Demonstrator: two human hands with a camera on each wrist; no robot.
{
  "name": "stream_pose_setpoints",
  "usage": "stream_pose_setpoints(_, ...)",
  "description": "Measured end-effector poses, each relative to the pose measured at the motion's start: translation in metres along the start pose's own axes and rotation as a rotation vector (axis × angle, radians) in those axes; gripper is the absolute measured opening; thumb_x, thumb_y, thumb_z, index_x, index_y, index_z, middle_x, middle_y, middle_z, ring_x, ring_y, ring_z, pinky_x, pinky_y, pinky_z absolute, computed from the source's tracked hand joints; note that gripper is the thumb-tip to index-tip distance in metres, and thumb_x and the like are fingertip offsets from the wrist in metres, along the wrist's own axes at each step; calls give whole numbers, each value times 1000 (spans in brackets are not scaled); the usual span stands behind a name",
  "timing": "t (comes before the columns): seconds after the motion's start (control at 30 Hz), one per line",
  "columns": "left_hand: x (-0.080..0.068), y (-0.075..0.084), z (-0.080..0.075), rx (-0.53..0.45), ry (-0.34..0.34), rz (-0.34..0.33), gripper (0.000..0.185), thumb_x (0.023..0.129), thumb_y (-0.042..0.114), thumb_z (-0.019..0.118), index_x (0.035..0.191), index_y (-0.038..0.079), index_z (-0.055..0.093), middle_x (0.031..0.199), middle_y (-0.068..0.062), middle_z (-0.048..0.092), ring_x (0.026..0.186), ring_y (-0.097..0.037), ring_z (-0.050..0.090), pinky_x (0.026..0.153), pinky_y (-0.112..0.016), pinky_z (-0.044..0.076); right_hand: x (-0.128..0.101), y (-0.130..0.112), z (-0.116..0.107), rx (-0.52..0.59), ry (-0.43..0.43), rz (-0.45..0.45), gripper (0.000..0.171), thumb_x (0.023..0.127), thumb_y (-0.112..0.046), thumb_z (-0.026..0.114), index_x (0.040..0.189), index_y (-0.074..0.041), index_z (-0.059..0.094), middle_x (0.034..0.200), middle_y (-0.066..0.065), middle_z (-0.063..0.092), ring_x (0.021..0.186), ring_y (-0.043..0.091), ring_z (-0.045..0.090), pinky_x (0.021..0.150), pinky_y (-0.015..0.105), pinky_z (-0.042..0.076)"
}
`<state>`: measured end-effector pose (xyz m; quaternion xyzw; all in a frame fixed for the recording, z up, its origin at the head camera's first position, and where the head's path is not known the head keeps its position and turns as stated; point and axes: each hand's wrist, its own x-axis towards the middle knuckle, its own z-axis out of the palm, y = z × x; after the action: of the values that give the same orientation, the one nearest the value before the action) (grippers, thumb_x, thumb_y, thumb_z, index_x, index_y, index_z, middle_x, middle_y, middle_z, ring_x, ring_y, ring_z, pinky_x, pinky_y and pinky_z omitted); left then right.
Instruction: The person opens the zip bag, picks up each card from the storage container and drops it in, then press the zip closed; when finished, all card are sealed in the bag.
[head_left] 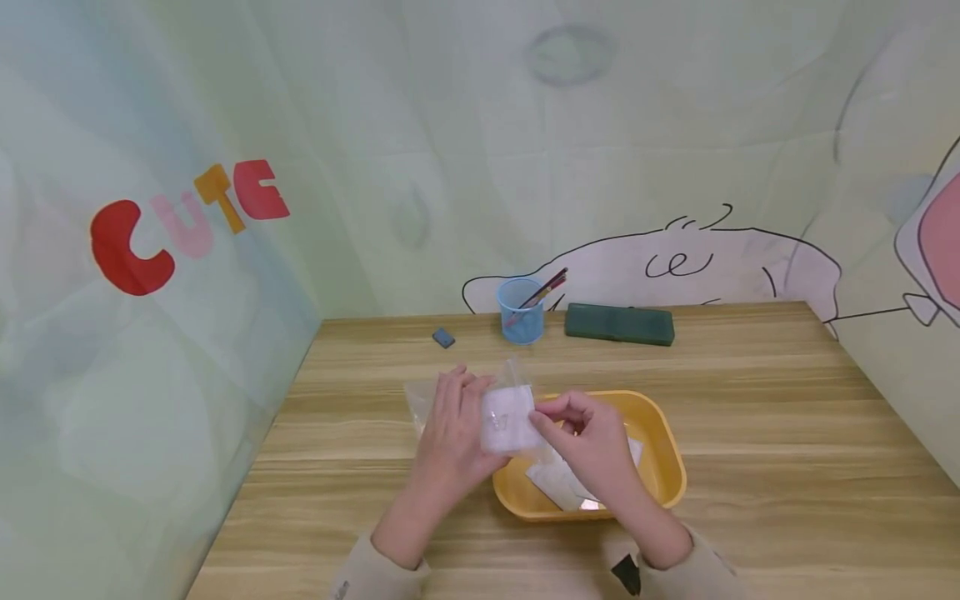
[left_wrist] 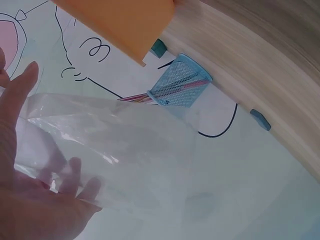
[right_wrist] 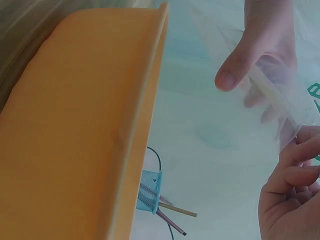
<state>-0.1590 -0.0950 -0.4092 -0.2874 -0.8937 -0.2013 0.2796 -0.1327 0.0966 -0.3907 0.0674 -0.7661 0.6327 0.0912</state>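
Observation:
Both hands hold up a small clear plastic bag (head_left: 508,417) with something white inside, just above the left rim of a yellow tray (head_left: 663,450). My left hand (head_left: 453,425) grips the bag's left side, thumb in front and fingers behind, as the left wrist view shows through the clear bag (left_wrist: 115,150). My right hand (head_left: 585,437) pinches the bag's right edge between thumb and curled fingers (right_wrist: 295,170). In the right wrist view the bag (right_wrist: 270,85) hangs between the two hands beside the tray (right_wrist: 85,125).
More clear bags (head_left: 558,479) lie in the tray, and one (head_left: 420,400) lies on the wooden table (head_left: 787,433) behind my left hand. At the back stand a blue mesh pen cup (head_left: 521,311), a dark green pencil case (head_left: 619,323) and a small blue eraser (head_left: 443,337). Walls close in left, back and right.

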Motion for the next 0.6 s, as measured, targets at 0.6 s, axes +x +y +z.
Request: stream_pose_setpoints(0.6, -3, -4, 4, -17, 1, -1, 90, 49, 26, 93, 123, 1, 49, 120, -16, 48, 123, -36, 40, 104, -45, 37, 4, 3, -14, -270, -76, -120, 8, 83, -20, 76, 90, -22, 78, 77, -14, 68, 50, 11, 46, 43, 22, 35)
